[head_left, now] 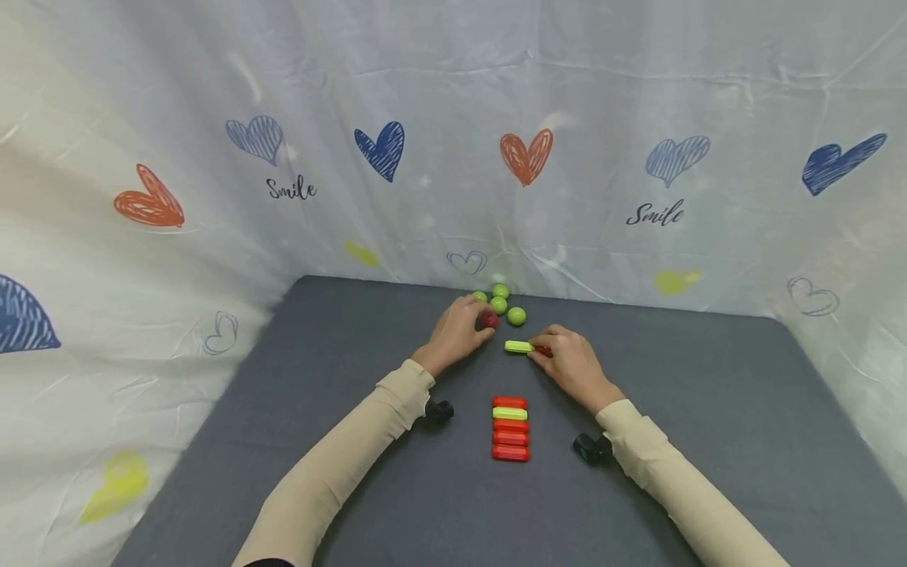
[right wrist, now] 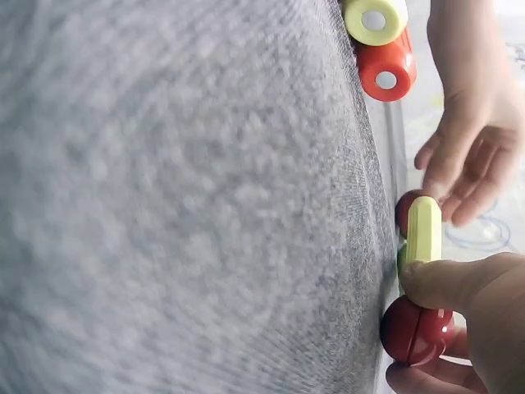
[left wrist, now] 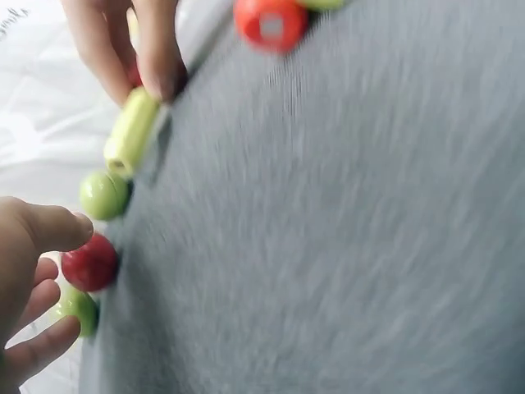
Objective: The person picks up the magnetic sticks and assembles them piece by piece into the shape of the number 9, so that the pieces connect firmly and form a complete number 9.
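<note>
Your right grip [head_left: 572,362] pinches one yellow rod [head_left: 518,346]; your left grip [head_left: 456,334], fingers apart, is beside one red ball [head_left: 489,319], four green balls [head_left: 516,316].

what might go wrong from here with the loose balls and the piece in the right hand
The left hand is right by a glossy dark red ball, with glossy green balls close by; a slight nudge might set some rolling.

The right hand holds a yellow-green faceted tube along with a second glossy red ball, so one piece could slip from the fingers.
</note>
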Available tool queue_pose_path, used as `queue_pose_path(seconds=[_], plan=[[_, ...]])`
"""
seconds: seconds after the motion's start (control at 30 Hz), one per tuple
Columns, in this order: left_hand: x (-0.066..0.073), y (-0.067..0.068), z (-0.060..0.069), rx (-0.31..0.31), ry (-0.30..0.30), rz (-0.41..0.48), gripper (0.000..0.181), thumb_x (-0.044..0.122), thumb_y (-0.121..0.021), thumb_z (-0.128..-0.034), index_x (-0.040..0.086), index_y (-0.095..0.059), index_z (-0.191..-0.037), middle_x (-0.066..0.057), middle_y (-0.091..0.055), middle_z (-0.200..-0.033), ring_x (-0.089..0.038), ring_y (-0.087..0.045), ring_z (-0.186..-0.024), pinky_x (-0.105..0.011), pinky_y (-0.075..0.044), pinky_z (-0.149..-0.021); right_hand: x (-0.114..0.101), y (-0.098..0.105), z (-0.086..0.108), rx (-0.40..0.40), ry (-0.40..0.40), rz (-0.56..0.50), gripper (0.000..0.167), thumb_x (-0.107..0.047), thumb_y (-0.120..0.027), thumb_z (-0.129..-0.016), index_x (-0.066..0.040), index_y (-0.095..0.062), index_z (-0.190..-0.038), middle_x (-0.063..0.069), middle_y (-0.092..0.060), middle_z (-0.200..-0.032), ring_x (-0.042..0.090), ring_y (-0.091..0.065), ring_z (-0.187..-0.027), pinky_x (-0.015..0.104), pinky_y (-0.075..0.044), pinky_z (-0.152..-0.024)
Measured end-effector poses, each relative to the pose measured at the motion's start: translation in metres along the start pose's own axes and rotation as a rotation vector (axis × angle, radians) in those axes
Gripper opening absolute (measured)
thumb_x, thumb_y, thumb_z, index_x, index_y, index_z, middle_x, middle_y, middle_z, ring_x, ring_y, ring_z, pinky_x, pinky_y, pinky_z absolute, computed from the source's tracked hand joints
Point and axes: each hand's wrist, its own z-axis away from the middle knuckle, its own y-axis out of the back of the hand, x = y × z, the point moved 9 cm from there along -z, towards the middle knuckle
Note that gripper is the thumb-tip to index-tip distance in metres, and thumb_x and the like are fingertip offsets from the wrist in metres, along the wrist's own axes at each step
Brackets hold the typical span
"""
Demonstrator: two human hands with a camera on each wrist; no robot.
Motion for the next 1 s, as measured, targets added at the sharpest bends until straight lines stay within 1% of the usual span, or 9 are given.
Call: queue_pose_path(seconds=[0.1, 0.23, 0.33, 0.4, 0.47, 0.6, 0.73, 0.83, 1.0], plan=[[-0.008, -0.006, -0.003, -0.036, 0.024, -0.051, 0.038, 0.024, -0.08, -0.0882, 0.013, -0.07, -0.123, -0.005, -0.063, -0.116, -0.021, -0.059, -0.105, -0.036, -0.051, -0.087, 0.0, -0.002, -0.001, -0.012, -0.002, -0.009, 0.018, -0.01, -0.086, -0.08, -0.004, -0.079, -0.096, 0.009, -0.069, -0.091, 0.024, -0.066, -0.079, 0.042, -0.055, -0.068], [-0.013, -0.01, -0.002, -0.058, 0.032, -0.055, 0.039, 0.024, -0.079, -0.0887, 0.012, -0.069, -0.124, -0.005, -0.063, -0.116, -0.02, -0.062, -0.104, -0.036, -0.052, -0.087, 0.0, -0.005, -0.003, -0.022, -0.005, -0.012, 0.018, -0.011, -0.084, -0.082, -0.004, -0.079, -0.097, 0.008, -0.069, -0.092, 0.023, -0.066, -0.08, 0.041, -0.055, -0.069], [-0.012, -0.01, 0.001, -0.049, 0.026, -0.014, 0.038, 0.023, -0.08, -0.0885, 0.011, -0.07, -0.124, -0.005, -0.064, -0.117, -0.019, -0.063, -0.104, -0.035, -0.052, -0.088, 0.001, -0.003, -0.003, -0.018, -0.008, -0.015, 0.017, -0.01, -0.084, -0.081, -0.004, -0.079, -0.097, 0.008, -0.069, -0.092, 0.023, -0.066, -0.08, 0.041, -0.055, -0.069], [-0.011, -0.009, 0.005, -0.045, 0.023, 0.032, 0.037, 0.023, -0.08, -0.0881, 0.011, -0.071, -0.122, -0.005, -0.066, -0.116, -0.017, -0.063, -0.102, -0.034, -0.052, -0.087, 0.002, -0.002, -0.004, -0.015, -0.01, -0.015, 0.017, -0.009, -0.084, -0.081, -0.004, -0.079, -0.097, 0.009, -0.069, -0.092, 0.024, -0.066, -0.08, 0.042, -0.055, -0.069], [-0.008, -0.009, 0.01, -0.045, 0.013, 0.087, 0.037, 0.023, -0.081, -0.0873, 0.011, -0.071, -0.121, -0.004, -0.067, -0.114, -0.016, -0.064, -0.1, -0.032, -0.052, -0.085, 0.004, -0.002, -0.004, -0.013, -0.013, -0.011, 0.018, -0.01, -0.084, -0.081, -0.004, -0.079, -0.097, 0.009, -0.069, -0.091, 0.024, -0.066, -0.079, 0.042, -0.055, -0.068], [0.003, -0.011, 0.02, -0.068, -0.017, 0.178, 0.035, 0.021, -0.081, -0.0868, 0.01, -0.071, -0.119, -0.004, -0.067, -0.109, -0.014, -0.065, -0.095, -0.03, -0.053, -0.081, 0.009, -0.002, -0.004, -0.008, -0.022, -0.006, 0.018, -0.009, -0.085, -0.081, -0.003, -0.079, -0.097, 0.009, -0.069, -0.09, 0.024, -0.066, -0.078, 0.042, -0.055, -0.068], [0.009, -0.014, 0.025, -0.082, -0.019, 0.198, 0.033, 0.02, -0.081, -0.0867, 0.011, -0.07, -0.117, -0.003, -0.066, -0.107, -0.014, -0.065, -0.094, -0.028, -0.052, -0.08, 0.01, -0.004, -0.003, -0.021, -0.028, -0.018, 0.018, -0.01, -0.084, -0.081, -0.003, -0.079, -0.097, 0.009, -0.069, -0.091, 0.023, -0.066, -0.079, 0.041, -0.055, -0.068], [0.008, -0.016, 0.027, -0.084, -0.008, 0.201, 0.033, 0.019, -0.081, -0.0866, 0.011, -0.07, -0.116, -0.003, -0.066, -0.107, -0.013, -0.064, -0.093, -0.028, -0.052, -0.078, 0.009, -0.005, -0.002, -0.031, -0.029, -0.025, 0.018, -0.01, -0.084, -0.082, -0.004, -0.079, -0.098, 0.008, -0.069, -0.092, 0.022, -0.066, -0.079, 0.04, -0.055, -0.068], [0.006, -0.018, 0.025, -0.07, -0.021, 0.209, 0.033, 0.019, -0.081, -0.0869, 0.01, -0.07, -0.116, -0.004, -0.067, -0.107, -0.013, -0.065, -0.091, -0.026, -0.053, -0.075, 0.01, -0.004, -0.004, -0.023, -0.032, -0.029, 0.017, -0.01, -0.084, -0.082, -0.004, -0.079, -0.097, 0.009, -0.069, -0.092, 0.023, -0.067, -0.08, 0.04, -0.055, -0.069]])
